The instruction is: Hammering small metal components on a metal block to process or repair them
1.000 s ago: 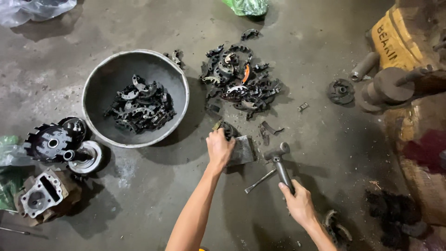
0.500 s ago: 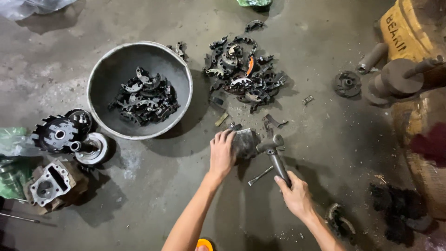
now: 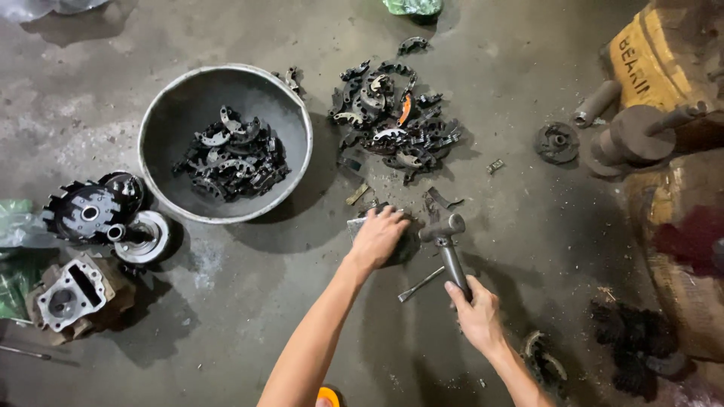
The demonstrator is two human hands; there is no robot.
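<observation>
Since half a second ago, little shifts: left hand point(image 3: 379, 235) presses palm-down, steadying the metal block point(image 3: 360, 225), while right hand point(image 3: 477, 310) grips the hammer point(image 3: 446, 243) beside it.

A single head-worn camera looks almost straight down at the concrete floor point(image 3: 528, 45) from above, forearms entering from the near edge.
</observation>
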